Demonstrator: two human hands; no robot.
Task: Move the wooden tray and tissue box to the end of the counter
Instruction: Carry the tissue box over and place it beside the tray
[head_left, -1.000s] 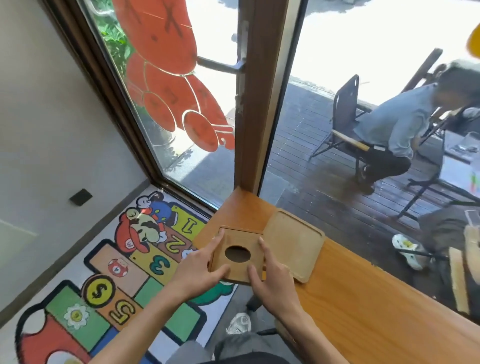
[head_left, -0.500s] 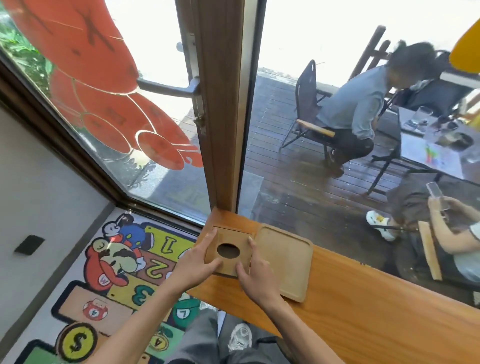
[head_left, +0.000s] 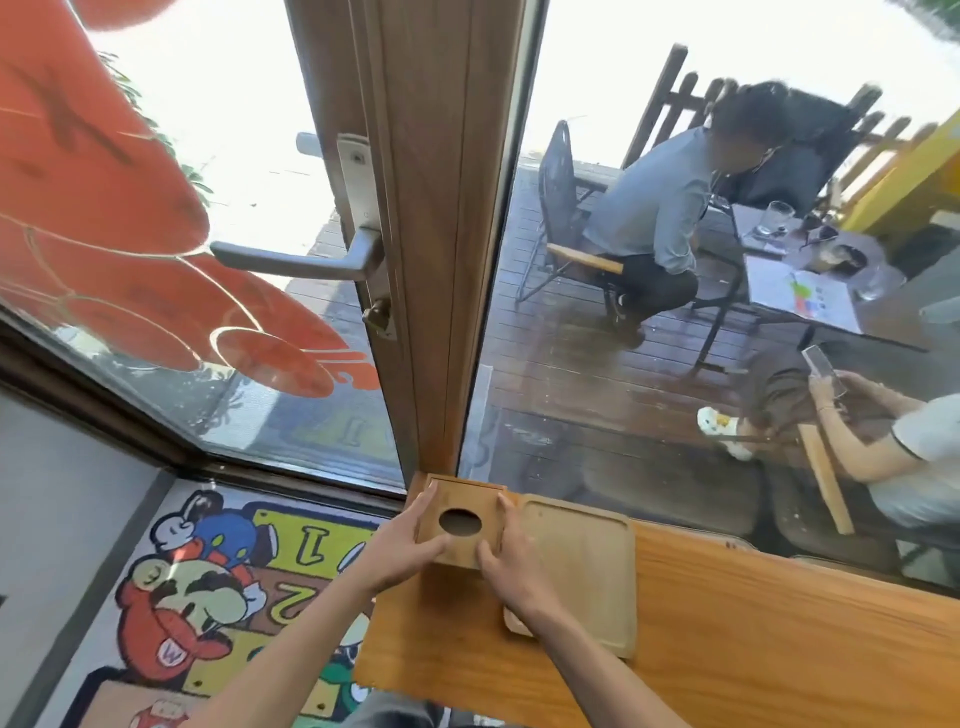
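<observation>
Smooth wooden counter (head_left: 753, 649); square round-holed tissue box (head_left: 462, 519) gripped between left hand (head_left: 402, 545) and right hand (head_left: 511, 564).

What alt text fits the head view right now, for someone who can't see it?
Both hands, left hand and right hand, grip the sides of a wooden tissue box at the counter's far corner by the door frame. An empty wooden tray lies just right of the box.

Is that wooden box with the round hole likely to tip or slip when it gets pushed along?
The tissue box looks rigid and squat, so tipping seems unlikely. It probably slides easily on the smooth counter. Both hands, left and right, flank it.
</observation>
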